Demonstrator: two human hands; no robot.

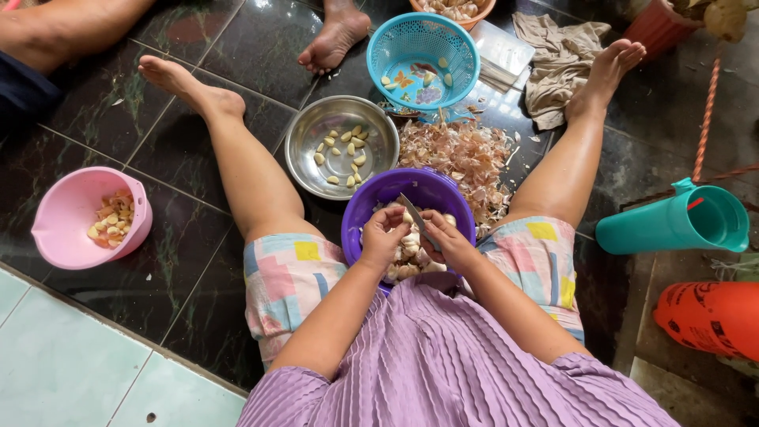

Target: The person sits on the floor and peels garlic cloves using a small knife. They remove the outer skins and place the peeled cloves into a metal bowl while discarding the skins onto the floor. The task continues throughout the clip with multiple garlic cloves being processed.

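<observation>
I sit on the floor with a purple bowl (368,207) of garlic cloves between my legs. My left hand (384,235) pinches a garlic clove over the bowl. My right hand (447,239) grips a small knife (413,212), its blade pointing toward the left hand's clove. Just beyond the purple bowl, a steel bowl (304,150) holds several peeled cloves. A pile of papery garlic skins (466,158) lies on the floor to its right.
A blue plastic basket (391,39) with a few cloves stands farther out. A pink bowl (63,229) of cloves sits at left. A teal jug (672,225) lies at right, an orange container (708,316) below it. Another person's foot (332,39) and a cloth (557,59) are near.
</observation>
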